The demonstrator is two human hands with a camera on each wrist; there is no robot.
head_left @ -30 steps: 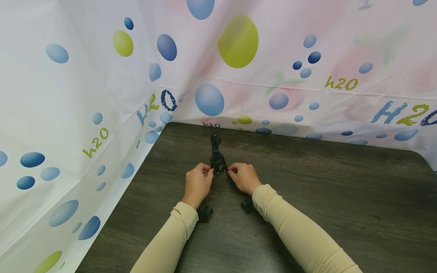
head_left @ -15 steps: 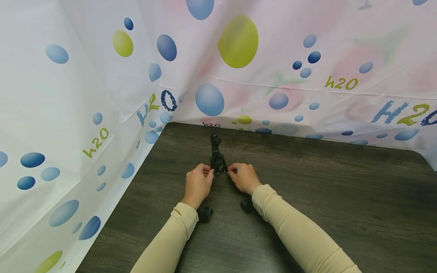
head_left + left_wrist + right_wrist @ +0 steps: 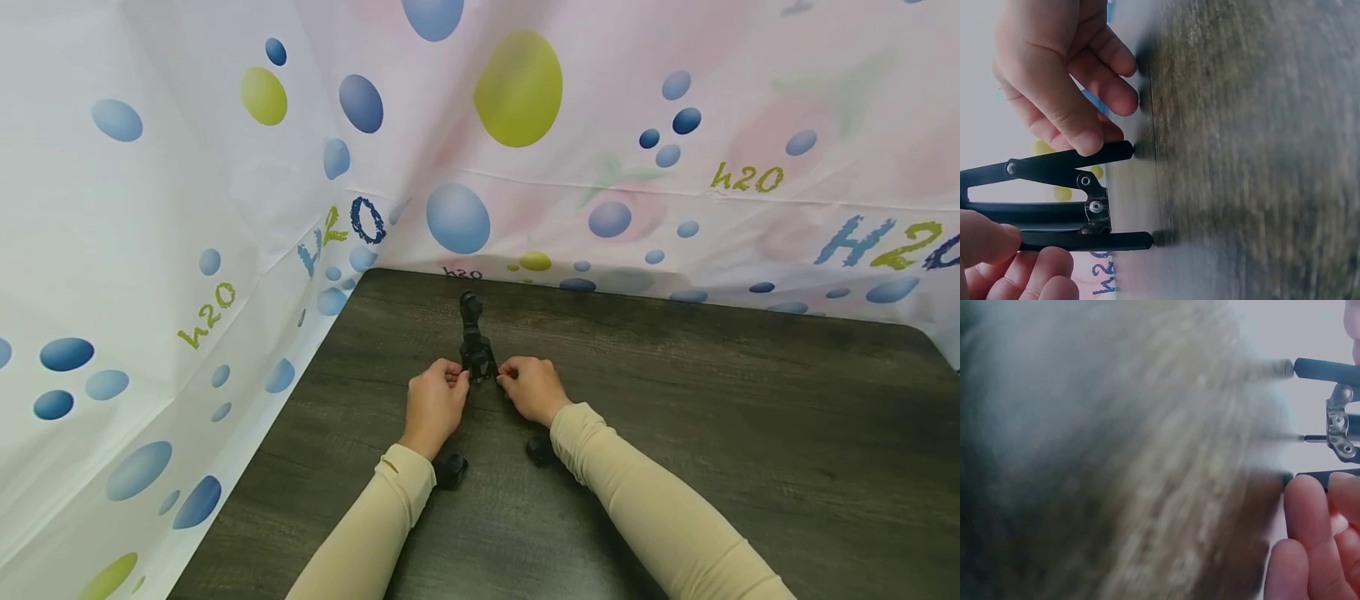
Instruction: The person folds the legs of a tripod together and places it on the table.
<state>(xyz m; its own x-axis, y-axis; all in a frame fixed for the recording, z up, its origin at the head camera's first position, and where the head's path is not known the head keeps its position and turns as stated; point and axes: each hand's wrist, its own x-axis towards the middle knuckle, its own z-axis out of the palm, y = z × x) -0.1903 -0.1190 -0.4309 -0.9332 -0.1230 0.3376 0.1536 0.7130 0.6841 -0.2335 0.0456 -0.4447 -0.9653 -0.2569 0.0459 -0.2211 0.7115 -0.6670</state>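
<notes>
Where smooth, rod-like tripod legs splay, left grip and right grip pinch them.

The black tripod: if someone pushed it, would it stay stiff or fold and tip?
The black tripod probably won't flop: its legs look straight and rigid. They may swing in or out, though, judging by the riveted metal bracket between them. With its tall upper part, it could tip if pushed.

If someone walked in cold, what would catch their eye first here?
Probably the patterned sheet behind the dark table, with its large yellow-green spot at the head view's upper middle. Then, mid-picture over the table, the left hand and right hand, both pinching a black stand.
</notes>
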